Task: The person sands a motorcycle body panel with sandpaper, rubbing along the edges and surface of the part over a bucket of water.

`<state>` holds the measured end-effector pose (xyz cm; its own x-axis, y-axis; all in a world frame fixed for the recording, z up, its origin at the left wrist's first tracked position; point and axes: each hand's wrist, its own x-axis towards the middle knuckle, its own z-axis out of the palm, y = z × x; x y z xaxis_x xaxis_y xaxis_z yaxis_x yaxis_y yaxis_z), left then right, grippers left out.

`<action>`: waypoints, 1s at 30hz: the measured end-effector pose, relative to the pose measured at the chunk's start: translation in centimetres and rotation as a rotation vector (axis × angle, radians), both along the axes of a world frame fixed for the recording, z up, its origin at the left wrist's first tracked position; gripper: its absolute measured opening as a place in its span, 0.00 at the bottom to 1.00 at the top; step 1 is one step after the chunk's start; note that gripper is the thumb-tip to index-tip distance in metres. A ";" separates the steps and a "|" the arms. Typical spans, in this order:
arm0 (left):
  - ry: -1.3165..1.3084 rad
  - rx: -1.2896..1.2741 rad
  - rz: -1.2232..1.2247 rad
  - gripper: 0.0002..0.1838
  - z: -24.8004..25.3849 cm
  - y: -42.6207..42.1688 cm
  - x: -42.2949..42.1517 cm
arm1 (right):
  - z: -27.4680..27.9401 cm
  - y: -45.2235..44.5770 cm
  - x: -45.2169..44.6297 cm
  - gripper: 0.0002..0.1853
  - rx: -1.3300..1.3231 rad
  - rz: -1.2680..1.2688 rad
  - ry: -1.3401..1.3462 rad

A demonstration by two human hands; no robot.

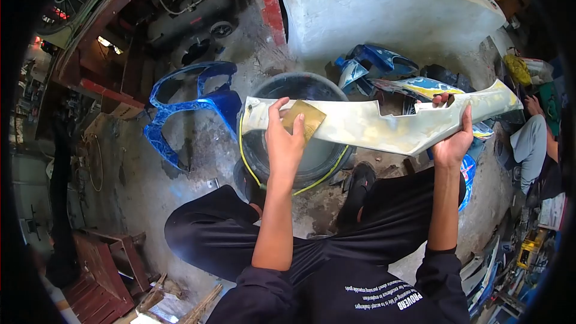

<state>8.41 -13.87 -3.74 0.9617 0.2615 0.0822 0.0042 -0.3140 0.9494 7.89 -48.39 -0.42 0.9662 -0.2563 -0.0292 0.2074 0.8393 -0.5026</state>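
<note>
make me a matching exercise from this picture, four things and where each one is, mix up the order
Things:
1. tan sheet
2. pale panel
3. dark tub
4. blue frame

Places:
A. partly hidden by the pale panel
B. left of the dark tub
C. held by the left hand
D. gripped near one end by the right hand

Pairs: 1-C, 2-D, 3-A, 4-B

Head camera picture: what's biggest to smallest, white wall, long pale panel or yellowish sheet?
By picture area:
1. White wall
2. Long pale panel
3. Yellowish sheet
Nearness makes the panel look bigger.
</note>
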 end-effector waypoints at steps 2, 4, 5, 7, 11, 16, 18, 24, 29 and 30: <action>-0.094 0.178 0.022 0.22 -1.4 0.2 -0.1 | -0.5 -1.2 -0.4 0.24 -0.010 0.026 0.005; -0.013 0.117 0.021 0.22 -0.7 0.2 -0.3 | -0.3 -1.8 -0.1 0.25 -0.014 0.055 -0.004; -0.091 0.107 0.032 0.22 -0.4 0.1 -0.5 | -0.1 -2.3 -0.1 0.25 0.005 0.075 -0.032; -0.240 0.067 0.068 0.16 0.8 -0.5 -0.7 | 0.0 -2.4 -0.3 0.26 -0.006 0.097 -0.068; -0.147 0.213 0.069 0.10 0.9 -0.6 -0.7 | -1.4 -1.4 -0.4 0.25 0.004 0.081 0.005; -0.007 0.614 0.114 0.15 -2.0 -0.9 -1.9 | -0.7 2.5 -0.7 0.22 -0.083 -0.096 0.127; -0.046 0.698 0.138 0.17 -2.8 -1.0 -2.5 | -1.1 1.8 -1.0 0.23 0.003 0.013 0.059; -0.004 0.616 -0.220 0.31 -3.1 -0.1 -5.1 | -1.9 1.9 -1.1 0.23 -0.023 -0.054 0.215; 0.045 0.637 -0.300 0.39 -2.0 1.3 -6.7 | -1.3 2.1 -1.2 0.23 -0.052 -0.040 0.206; 0.052 0.688 -0.316 0.42 -2.3 1.8 -6.5 | -1.3 2.1 -1.2 0.23 -0.060 -0.035 0.203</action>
